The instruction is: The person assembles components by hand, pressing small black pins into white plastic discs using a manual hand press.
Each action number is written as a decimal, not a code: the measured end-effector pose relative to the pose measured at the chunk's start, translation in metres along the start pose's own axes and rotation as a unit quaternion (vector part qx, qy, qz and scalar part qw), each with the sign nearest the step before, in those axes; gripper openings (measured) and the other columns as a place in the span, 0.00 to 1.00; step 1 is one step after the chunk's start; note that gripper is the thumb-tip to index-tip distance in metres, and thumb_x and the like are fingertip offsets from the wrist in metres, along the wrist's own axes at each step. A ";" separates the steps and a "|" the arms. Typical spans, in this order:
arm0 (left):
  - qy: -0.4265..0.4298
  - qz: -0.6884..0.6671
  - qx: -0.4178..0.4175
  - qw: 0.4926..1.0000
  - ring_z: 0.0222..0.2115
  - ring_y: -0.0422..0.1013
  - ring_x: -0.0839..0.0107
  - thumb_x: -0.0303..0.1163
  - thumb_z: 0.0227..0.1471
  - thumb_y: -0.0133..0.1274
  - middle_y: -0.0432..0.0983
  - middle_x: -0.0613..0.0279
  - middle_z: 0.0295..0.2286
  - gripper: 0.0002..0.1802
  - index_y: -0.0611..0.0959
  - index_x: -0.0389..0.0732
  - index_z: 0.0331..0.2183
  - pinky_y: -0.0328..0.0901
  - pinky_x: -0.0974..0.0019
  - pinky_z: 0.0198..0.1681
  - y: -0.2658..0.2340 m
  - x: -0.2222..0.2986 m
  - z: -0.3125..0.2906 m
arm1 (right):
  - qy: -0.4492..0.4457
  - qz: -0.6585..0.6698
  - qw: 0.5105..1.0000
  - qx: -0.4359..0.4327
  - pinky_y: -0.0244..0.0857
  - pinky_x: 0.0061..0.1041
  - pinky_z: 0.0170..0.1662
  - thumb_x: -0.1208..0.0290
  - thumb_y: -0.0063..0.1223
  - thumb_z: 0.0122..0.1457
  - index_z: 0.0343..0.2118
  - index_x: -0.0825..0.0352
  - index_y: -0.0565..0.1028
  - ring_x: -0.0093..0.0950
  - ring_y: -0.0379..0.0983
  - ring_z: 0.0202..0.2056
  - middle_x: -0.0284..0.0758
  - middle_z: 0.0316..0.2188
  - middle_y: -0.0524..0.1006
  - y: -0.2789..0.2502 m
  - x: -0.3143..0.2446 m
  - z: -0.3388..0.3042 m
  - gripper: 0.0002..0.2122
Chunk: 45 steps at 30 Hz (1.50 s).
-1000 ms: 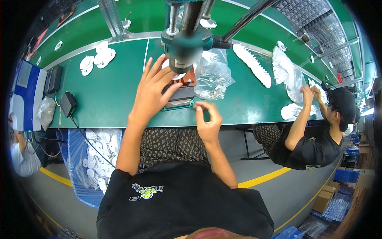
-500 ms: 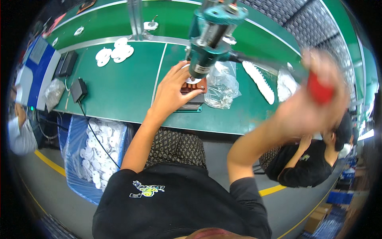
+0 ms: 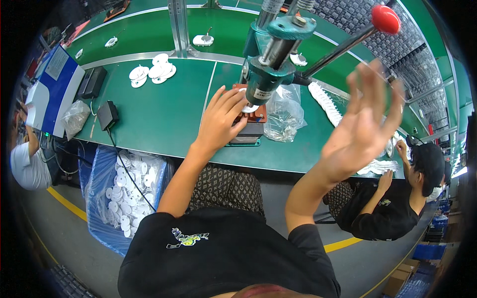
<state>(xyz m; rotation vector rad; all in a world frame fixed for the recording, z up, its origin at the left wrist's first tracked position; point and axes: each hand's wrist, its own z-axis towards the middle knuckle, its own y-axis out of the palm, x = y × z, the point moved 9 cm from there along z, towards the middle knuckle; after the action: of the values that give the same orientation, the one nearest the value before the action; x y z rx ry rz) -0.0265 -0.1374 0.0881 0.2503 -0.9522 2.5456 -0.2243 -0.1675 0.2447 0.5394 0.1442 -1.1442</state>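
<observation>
Green workbench (image 3: 164, 119) spans the room. Nearest, the right hand (image 3: 365, 129) is raised, fingers spread apart, below the lever's red knob (image 3: 386, 19). Beyond, the left hand (image 3: 218, 124) touches a white disc (image 3: 249, 109) under the press (image 3: 271, 74); whether it clamps it, I cannot tell. Farther back lie other white discs (image 3: 161, 71).

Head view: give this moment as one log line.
left hand: at white disc | right hand: open, off red knob | press lever: angled up

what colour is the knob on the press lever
Red; the knob shows best in the head view, upper right.
</observation>
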 end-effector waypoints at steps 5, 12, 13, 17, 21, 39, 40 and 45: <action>-0.003 0.003 0.018 1.000 0.50 0.71 0.56 0.27 0.36 0.66 0.77 0.55 0.44 0.22 0.82 0.36 0.39 0.60 0.47 0.60 -0.006 -0.001 -0.008 | 0.088 -0.304 0.924 -0.216 0.61 0.39 0.57 0.79 0.63 0.46 0.31 0.67 0.76 0.43 0.67 0.54 0.45 0.51 0.71 -0.018 0.059 -0.134 0.09; -0.028 -0.065 -0.014 0.997 0.54 0.66 0.50 0.33 0.40 0.67 0.73 0.50 0.49 0.27 0.79 0.35 0.44 0.55 0.47 0.62 -0.004 -0.007 -0.001 | 0.195 -0.364 0.889 -0.198 0.62 0.38 0.54 0.79 0.61 0.50 0.34 0.68 0.76 0.43 0.68 0.52 0.45 0.50 0.71 -0.045 0.092 -0.203 0.08; -0.051 -0.081 -0.013 0.995 0.55 0.66 0.51 0.35 0.42 0.67 0.74 0.50 0.48 0.28 0.78 0.34 0.45 0.54 0.47 0.63 -0.003 -0.007 0.002 | 0.247 -0.369 0.879 -0.171 0.63 0.37 0.53 0.79 0.59 0.51 0.34 0.69 0.75 0.42 0.69 0.51 0.44 0.49 0.72 -0.054 0.099 -0.210 0.08; -0.050 -0.123 -0.073 0.989 0.57 0.64 0.50 0.34 0.43 0.66 0.73 0.48 0.49 0.29 0.76 0.32 0.47 0.50 0.45 0.65 0.009 -0.009 0.010 | 0.291 -0.337 0.885 -0.138 0.65 0.37 0.50 0.80 0.58 0.52 0.34 0.70 0.75 0.42 0.72 0.45 0.43 0.42 0.75 -0.057 0.104 -0.208 0.06; -0.044 -0.191 -0.060 0.979 0.54 0.68 0.50 0.33 0.44 0.65 0.75 0.47 0.47 0.27 0.78 0.31 0.45 0.53 0.45 0.63 0.009 -0.004 0.003 | 0.288 -0.324 0.889 -0.146 0.65 0.37 0.49 0.81 0.57 0.52 0.35 0.69 0.74 0.43 0.73 0.43 0.43 0.40 0.76 -0.060 0.102 -0.213 0.07; -0.238 -0.072 -0.076 0.966 0.34 0.77 0.67 0.35 0.61 0.50 0.82 0.57 0.32 0.14 0.86 0.36 0.35 0.69 0.64 0.41 -0.033 -0.092 -0.016 | 0.132 -0.376 0.900 -0.178 0.70 0.35 0.44 0.83 0.59 0.43 0.41 0.69 0.79 0.39 0.77 0.40 0.41 0.41 0.80 -0.105 0.055 -0.181 0.18; -0.195 -0.031 0.005 0.980 0.38 0.76 0.64 0.37 0.62 0.50 0.81 0.53 0.35 0.15 0.85 0.36 0.39 0.67 0.63 0.46 -0.056 -0.134 -0.008 | 0.170 -0.423 0.882 -0.118 0.70 0.35 0.44 0.82 0.58 0.47 0.41 0.70 0.78 0.39 0.78 0.40 0.42 0.40 0.80 -0.140 0.059 -0.173 0.16; -0.139 0.311 -0.041 0.939 0.58 0.63 0.57 0.50 0.60 0.50 0.68 0.51 0.56 0.28 0.76 0.42 0.54 0.52 0.51 0.62 -0.096 -0.381 -0.043 | 0.213 -0.562 0.799 0.011 0.70 0.33 0.45 0.77 0.52 0.59 0.43 0.72 0.78 0.41 0.78 0.40 0.45 0.38 0.80 -0.293 0.085 -0.093 0.10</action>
<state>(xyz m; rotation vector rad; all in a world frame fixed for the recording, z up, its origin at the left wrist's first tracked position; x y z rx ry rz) 0.3569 -0.1628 -0.0031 0.3334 -1.4294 3.0824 -0.4356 -0.2814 0.0347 0.7487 0.9459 -2.1652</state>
